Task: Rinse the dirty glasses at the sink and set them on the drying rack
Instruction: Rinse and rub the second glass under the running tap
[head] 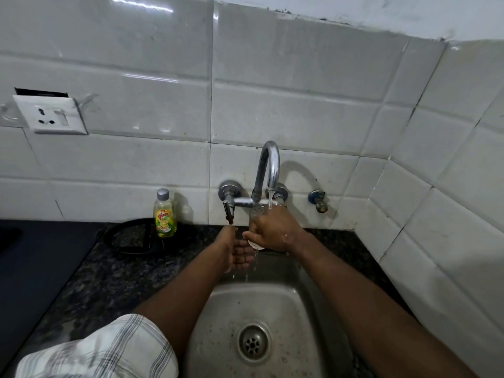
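Your right hand [272,230] is wrapped around a clear drinking glass [255,214], fingers pressed around its side, and it holds the glass just under the curved chrome tap [268,165], where a thin stream of water [270,199] falls at its top. Water already runs off the bottom of the glass and drips down into the square stainless steel sink [272,309] below. Your left hand [237,253] is open, palm turned up and fingers loosely spread, just beside and a little below the glass; it holds nothing, and some water seems to fall near it. So you are in the rinsing step with this one glass, and I judge the task is in its early or middle part. No drying rack and no other glasses, dirty or clean, are in view, so I cannot tell how many are finished. A small yellow-green bottle of dish liquid [165,214] stands on the dark speckled stone desk [109,268], well apart from the glass. What remains for this glass is to finish the rinse and carry it to the rack.
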